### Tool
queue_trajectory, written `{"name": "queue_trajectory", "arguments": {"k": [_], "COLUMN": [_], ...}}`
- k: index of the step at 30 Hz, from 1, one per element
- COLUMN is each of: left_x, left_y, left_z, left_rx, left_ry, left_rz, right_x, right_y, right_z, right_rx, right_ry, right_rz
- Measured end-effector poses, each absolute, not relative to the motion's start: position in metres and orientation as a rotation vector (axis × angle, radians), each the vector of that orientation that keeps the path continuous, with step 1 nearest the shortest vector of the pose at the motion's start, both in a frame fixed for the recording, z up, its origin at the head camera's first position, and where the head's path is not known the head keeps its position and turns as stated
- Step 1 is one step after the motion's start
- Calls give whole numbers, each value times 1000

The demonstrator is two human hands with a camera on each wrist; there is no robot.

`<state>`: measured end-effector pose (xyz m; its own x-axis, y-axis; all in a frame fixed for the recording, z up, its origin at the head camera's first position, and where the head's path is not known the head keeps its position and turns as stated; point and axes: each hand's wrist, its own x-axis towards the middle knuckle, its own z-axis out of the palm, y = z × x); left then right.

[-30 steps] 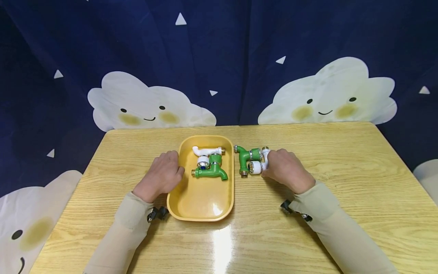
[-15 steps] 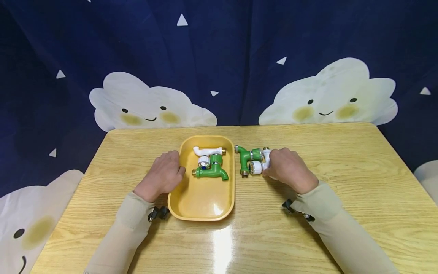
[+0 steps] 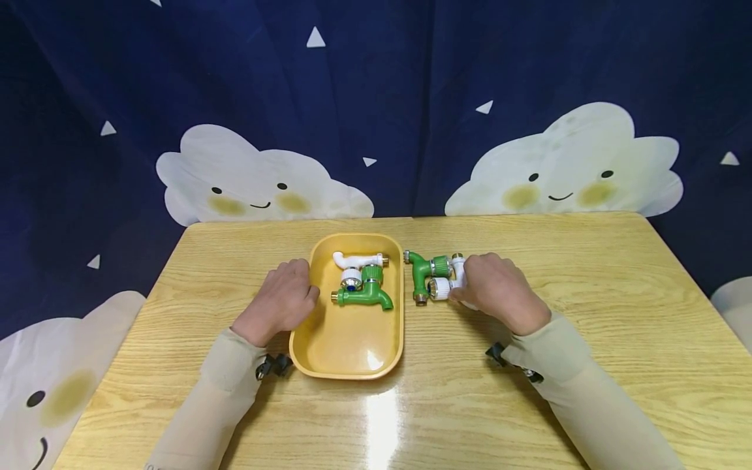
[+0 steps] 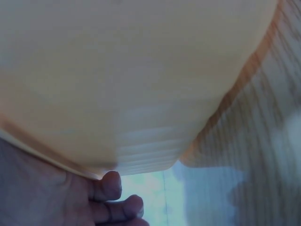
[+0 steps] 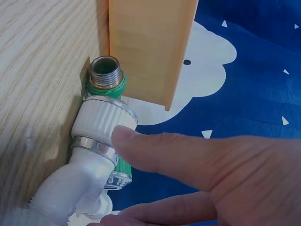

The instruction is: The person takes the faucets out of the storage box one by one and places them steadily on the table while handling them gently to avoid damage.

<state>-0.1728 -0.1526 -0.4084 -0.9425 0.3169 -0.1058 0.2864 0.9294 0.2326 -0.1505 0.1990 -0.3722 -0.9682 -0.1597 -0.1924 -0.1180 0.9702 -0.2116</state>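
Observation:
My left hand [image 3: 281, 297] grips the left rim of a yellow plastic tray [image 3: 346, 356]; its fingertips show against the outer wall [image 4: 141, 94] in the left wrist view. Inside the tray lie a white tap [image 3: 358, 261] and a green tap [image 3: 364, 295], their knobs side by side. Just right of the tray, a second green tap [image 3: 420, 274] rests on the table against another white tap [image 3: 457, 273]. My right hand [image 3: 499, 290] holds that white tap, covering its right part. In the right wrist view, the thumb [image 5: 155, 153] touches its ribbed white knob [image 5: 101, 117].
The wooden table [image 3: 587, 287] extends to both sides and toward me. A dark blue curtain [image 3: 399, 98] with clouds and triangles hangs behind its far edge. A small black device [image 3: 273, 367] sits at my left wrist, another [image 3: 496, 354] at my right.

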Motion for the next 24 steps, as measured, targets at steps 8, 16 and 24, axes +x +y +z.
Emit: {"name": "queue_trajectory", "arguments": {"k": [8, 16, 24], "left_x": [-173, -174, -174], "left_y": [-152, -153, -153], "left_z": [-409, -410, -410], "left_rx": [464, 468, 469], "left_ry": [2953, 2959, 2950], "left_rz": [337, 338, 338], "right_x": [-148, -144, -141], "right_y": [197, 194, 190], "right_z": [-370, -369, -368], "right_rx": [-247, -313, -340], "right_ry": [2963, 3033, 3046], "right_rz": [-301, -366, -356]}}
